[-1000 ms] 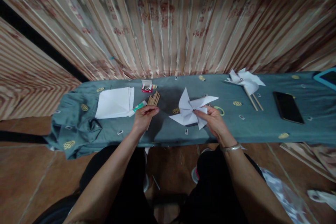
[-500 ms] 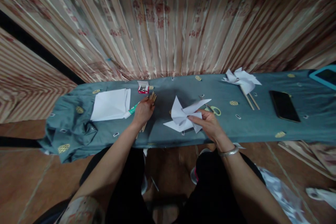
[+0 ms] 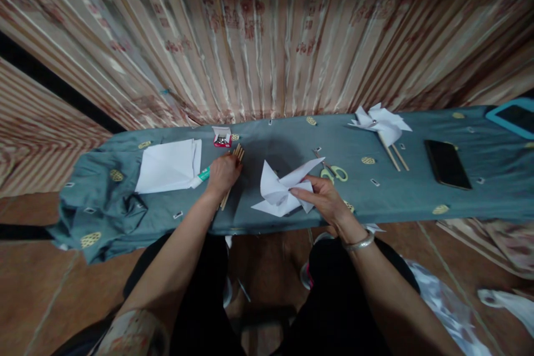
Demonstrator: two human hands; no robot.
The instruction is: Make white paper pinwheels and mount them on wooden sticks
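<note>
My right hand (image 3: 323, 196) pinches a white paper pinwheel (image 3: 275, 192) at its middle, thumb on top, and holds it over the cloth-covered table. The pinwheel has no stick that I can see. My left hand (image 3: 224, 176) is closed over a bundle of thin wooden sticks (image 3: 237, 152); their ends show above and below it, and its fingertips are hidden. Against the left side of that hand lies a green-and-white tube (image 3: 202, 177). Scissors with pale green handles (image 3: 340, 173) rest just beyond my right hand.
A stack of white paper (image 3: 167, 167) lies at the left. A small red box (image 3: 222, 137) of metal pieces stands open behind the sticks. Toward the right are pinwheels on sticks (image 3: 386, 124), a black phone (image 3: 448, 164) and a blue-framed device (image 3: 515, 118). A curtain hangs behind.
The pinwheel and my right hand have shifted a little left and toward me, showing more of the scissors. My left hand stays at the sticks. The whole view has shifted slightly.
</note>
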